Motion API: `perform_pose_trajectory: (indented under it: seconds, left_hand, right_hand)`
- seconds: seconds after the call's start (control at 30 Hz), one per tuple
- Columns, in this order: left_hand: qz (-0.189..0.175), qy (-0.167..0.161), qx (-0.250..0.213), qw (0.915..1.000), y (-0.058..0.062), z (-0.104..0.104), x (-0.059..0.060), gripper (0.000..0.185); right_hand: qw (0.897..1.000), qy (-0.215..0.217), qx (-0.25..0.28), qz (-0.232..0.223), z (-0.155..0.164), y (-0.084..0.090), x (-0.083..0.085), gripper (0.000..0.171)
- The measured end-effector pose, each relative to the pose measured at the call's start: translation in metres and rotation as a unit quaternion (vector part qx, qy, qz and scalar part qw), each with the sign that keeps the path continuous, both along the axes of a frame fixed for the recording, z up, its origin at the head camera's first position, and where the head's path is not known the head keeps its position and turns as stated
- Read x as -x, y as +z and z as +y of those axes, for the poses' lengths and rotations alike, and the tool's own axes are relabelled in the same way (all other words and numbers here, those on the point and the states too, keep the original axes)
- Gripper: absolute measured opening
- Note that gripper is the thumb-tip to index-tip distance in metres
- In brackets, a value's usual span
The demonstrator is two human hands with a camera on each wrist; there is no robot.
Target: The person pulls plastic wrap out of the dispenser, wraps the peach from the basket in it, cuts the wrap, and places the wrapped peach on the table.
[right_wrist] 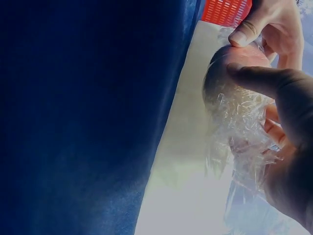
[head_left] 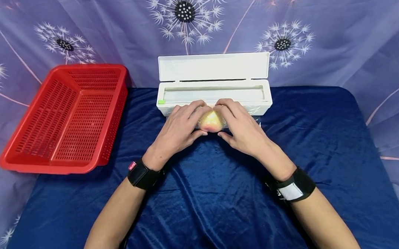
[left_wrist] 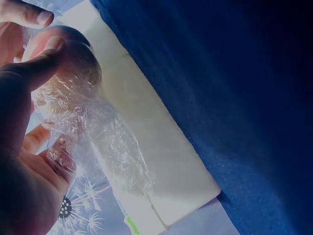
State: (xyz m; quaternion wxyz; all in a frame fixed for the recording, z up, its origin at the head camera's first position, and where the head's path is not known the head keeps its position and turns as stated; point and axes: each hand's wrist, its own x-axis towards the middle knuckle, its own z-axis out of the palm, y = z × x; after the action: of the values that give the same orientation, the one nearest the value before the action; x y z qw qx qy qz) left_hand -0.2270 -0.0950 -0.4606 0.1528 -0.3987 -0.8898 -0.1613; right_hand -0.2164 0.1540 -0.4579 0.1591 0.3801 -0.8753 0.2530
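A round yellow-and-red fruit, by its groove a peach [head_left: 211,122], is held between both hands just in front of an open white cling film box [head_left: 214,92]. Crinkled clear cling film [left_wrist: 73,107] wraps around the peach and trails along the box's front. My left hand [head_left: 180,129] grips the peach from the left, thumb [left_wrist: 54,46] pressed on its near side. On the right, my right hand [head_left: 241,128] grips it too, its thumb [right_wrist: 254,78] lying against the skin and fingers curled over the top. The fingertips behind the peach are partly hidden.
A red perforated basket [head_left: 116,121] stands at the left of the table. The box's lid [head_left: 213,67] is raised towards the patterned curtain [head_left: 123,21] behind. Dark blue cloth [head_left: 203,199] covers the table.
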Motion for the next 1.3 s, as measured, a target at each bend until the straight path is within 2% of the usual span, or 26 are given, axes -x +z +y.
perform_pose_trajectory:
  seconds: [0.2, 0.53, 0.67, 0.83, 1.3]
  left_hand:
    - [-0.006, -0.001, 0.004, 1.0000, -0.0008, 0.0004, -0.0001, 0.080]
    - [-0.018, -0.004, 0.008, 0.9998, -0.0024, 0.0003, 0.0008, 0.078]
    - [-0.035, -0.001, -0.001, 0.9994, -0.0025, -0.0003, 0.0009, 0.079]
    - [-0.054, 0.009, -0.006, 0.9985, -0.0016, -0.0009, 0.0002, 0.076]
    - [-0.056, 0.001, -0.013, 0.9983, -0.0022, -0.0011, 0.0006, 0.071]
  right_hand:
    - [1.000, -0.003, 0.002, -0.024, 0.0007, -0.0008, 0.0006, 0.079]
    - [0.999, -0.007, -0.002, -0.038, 0.0005, -0.0023, 0.0004, 0.076]
    - [0.999, -0.003, 0.002, -0.043, 0.0007, -0.0033, 0.0011, 0.076]
    - [0.999, 0.005, 0.009, -0.043, 0.0006, -0.0044, 0.0017, 0.076]
    - [0.999, -0.001, 0.000, -0.038, 0.0001, -0.0054, 0.0014, 0.076]
